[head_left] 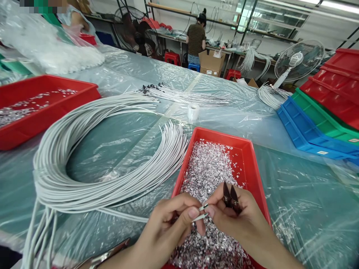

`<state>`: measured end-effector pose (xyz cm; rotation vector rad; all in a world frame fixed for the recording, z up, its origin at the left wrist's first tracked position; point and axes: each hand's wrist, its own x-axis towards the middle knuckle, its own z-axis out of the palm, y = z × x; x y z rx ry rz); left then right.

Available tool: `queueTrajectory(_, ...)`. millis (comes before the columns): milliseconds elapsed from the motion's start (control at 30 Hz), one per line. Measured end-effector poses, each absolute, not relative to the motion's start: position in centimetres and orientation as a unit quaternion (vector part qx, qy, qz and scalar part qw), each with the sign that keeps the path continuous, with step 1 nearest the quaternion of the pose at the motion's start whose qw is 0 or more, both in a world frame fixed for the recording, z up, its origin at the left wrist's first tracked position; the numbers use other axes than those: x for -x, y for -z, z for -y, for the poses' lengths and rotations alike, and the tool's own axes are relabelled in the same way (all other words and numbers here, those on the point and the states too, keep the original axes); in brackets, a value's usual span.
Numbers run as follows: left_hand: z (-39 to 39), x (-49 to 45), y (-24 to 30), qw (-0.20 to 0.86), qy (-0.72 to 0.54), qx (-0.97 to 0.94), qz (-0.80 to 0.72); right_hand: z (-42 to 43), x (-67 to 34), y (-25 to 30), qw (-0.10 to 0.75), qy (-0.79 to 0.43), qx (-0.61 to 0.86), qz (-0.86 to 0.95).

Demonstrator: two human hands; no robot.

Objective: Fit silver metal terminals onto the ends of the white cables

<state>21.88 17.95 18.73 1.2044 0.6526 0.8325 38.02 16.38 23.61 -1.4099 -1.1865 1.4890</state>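
My left hand (168,224) pinches the end of a white cable (202,212) whose two short wire tips stick out between both hands. My right hand (235,216) is closed around small dark snips (230,196), blades pointing up, and its fingertips touch the wire tips. Both hands hover over a red tray (249,149) filled with shiny silver foil scraps (207,172). A large coiled bundle of white cables (84,186) lies to the left on the plastic-covered table, its cut ends fanning toward the tray.
Another red tray (56,108) with silver scraps sits at the left. A second cable bundle (185,95) and a small tape roll (193,111) lie further back. Stacked blue, green and red trays (316,123) stand right. A fan (298,59) and a person (196,37) are behind.
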Motion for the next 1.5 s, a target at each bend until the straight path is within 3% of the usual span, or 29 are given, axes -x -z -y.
queueTrajectory(500, -17.9, -21.8, -18.8, 0.721, -0.330, -0.533, -0.296, -16.4, -38.4, -23.1, 0.373, -0.597, 0.521, 0.482)
queueTrajectory(767, -17.8, -21.4, -19.3, 0.586, -0.366, -0.667, -0.277, -17.2, -38.9, -22.6, 0.347, -0.558, 0.532, 0.534)
queueTrajectory(1033, -17.7, -20.8, -19.3, 0.418, -0.385, -0.773, -0.282, -18.9, -40.8, -22.0, 0.358, -0.441, 0.589, 0.574)
queueTrajectory(1167, -17.7, -21.3, -19.3, 0.430, -0.374, -0.781, -0.257, -19.6, -41.7, -21.6, 0.356, -0.407, 0.598, 0.592)
queueTrajectory(1267, -17.9, -21.3, -20.4, 0.502, -0.421, -0.698, -0.290, -20.0, -42.5, -21.4, 0.357, -0.377, 0.592, 0.616)
queueTrajectory(1333, -17.6, -19.9, -21.6, 0.547, -0.547, -0.541, -0.331, -20.2, -43.1, -21.4, 0.363, -0.354, 0.593, 0.625)
queueTrajectory(1433, -15.7, -14.9, -22.7, 0.501, -0.763, -0.228, -0.339, -20.5, -44.3, -21.3, 0.376, -0.330, 0.602, 0.623)
queueTrajectory(1500, -12.9, -10.6, -21.8, 0.447, -0.818, -0.105, -0.346, -20.9, -45.1, -21.0, 0.372, -0.327, 0.609, 0.619)
